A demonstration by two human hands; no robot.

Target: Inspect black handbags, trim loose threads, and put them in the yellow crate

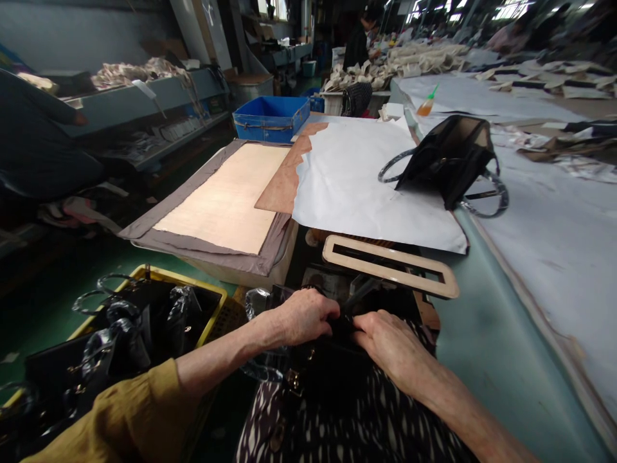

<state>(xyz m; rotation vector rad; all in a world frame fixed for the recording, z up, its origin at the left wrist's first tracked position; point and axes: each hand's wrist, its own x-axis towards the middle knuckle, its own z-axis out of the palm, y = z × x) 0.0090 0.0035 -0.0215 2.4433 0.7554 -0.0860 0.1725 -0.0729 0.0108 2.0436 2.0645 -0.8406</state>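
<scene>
A black handbag (321, 373) with gold-coloured metal fittings lies across my lap, its plastic-wrapped handle hanging to the left. My left hand (308, 315) is closed on the bag's upper edge, thumb and fingers pinched together. Opposite it, my right hand (390, 344) grips the same dark edge from the right, its fingers curled. Between the two hands the black material is too dark to make out in detail. Just beyond them, a pale slotted board (390, 265) with rounded ends juts out from the table side.
At my left stands a yellow crate (219, 305) holding several black bags. A second black handbag (446, 161) sits on the white-covered table (357, 173). Behind are a blue bin (271, 119), a glue bottle (427, 105) and a beige board (231, 199). Other people work farther off.
</scene>
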